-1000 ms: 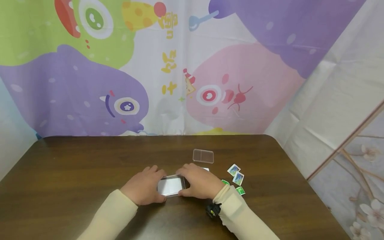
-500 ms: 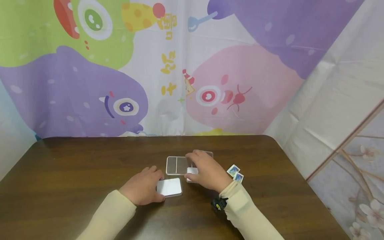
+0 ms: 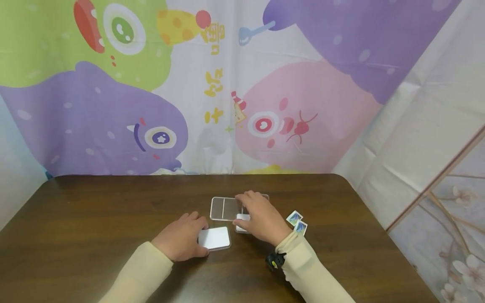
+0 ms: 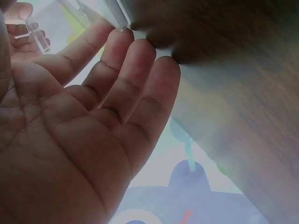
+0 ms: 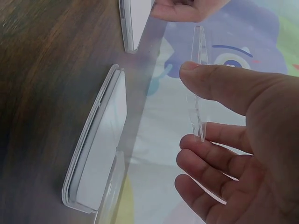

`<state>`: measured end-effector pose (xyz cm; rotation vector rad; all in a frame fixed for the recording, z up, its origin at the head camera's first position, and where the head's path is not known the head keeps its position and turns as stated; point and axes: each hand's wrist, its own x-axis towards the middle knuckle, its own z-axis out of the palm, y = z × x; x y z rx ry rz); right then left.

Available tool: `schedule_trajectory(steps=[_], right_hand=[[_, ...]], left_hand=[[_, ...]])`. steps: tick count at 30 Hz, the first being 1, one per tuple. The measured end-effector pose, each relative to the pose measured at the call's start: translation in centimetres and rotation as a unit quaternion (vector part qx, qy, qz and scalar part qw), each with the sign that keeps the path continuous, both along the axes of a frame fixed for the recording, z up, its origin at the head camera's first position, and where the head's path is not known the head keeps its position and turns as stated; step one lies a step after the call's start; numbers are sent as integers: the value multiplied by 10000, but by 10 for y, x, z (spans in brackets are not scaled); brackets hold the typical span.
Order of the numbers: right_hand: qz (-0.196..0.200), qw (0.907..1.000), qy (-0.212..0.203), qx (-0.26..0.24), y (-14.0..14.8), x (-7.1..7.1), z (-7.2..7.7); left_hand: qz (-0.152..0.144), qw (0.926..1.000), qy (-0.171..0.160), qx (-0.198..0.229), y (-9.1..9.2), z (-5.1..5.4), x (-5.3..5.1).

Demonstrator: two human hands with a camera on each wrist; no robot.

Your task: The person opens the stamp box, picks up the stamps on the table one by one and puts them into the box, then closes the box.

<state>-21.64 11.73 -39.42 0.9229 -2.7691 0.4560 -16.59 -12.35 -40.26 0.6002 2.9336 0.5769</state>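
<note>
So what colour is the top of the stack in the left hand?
White on top; the stack shows best in the head view.

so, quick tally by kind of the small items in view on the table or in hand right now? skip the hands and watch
White-topped cases: 2
Clear lids: 2
Picture cards: 2
Total in view: 6

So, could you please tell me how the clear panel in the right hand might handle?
The clear panel looks stiff, unbent in the right hand; probably light, being thin edge-on; possibly slippery, given its shiny surface.
</note>
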Motion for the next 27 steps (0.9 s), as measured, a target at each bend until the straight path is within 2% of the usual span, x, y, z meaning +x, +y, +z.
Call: schedule_trajectory(steps=[9,16,23,27], right_hand=[[-44,10000,59,59,-4,4,-3],[-104,9998,66,125,-10,4,-5],[-421,9991,-24,-51,-12,0,-8],[-663,9974,-246,-108,-16,-11,-13]], left_hand=[[-42,10000,51,-7,-2,2,4],[-74,9998,146,-67,0,2,3],[-107,9999,97,-44,3,1,2],[-100,9999,54,-60,3,-2,3]])
